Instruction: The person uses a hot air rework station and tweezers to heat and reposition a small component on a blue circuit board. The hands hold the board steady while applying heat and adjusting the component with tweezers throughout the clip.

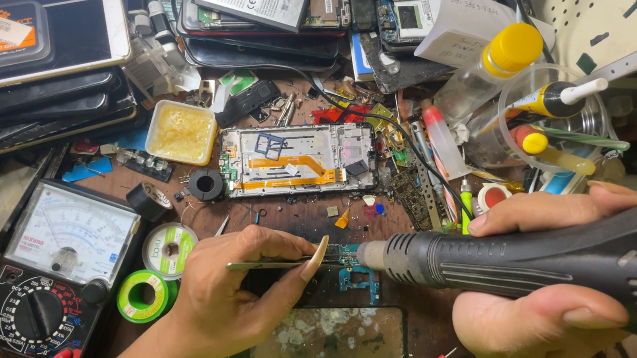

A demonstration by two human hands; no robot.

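Two hands, left hand pinching tweezers, right hand gripping hot-air gun

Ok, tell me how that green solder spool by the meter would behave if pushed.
The green solder spool lies flat on its flange, so it would probably slide rather than roll. It looks small but wound with metal wire, so likely heavy for its size. It touches the meter, which may block it leftward.

A black hot-air gun points at a blue-green circuit board, near green-labelled solder spools and a yellow-capped bottle.
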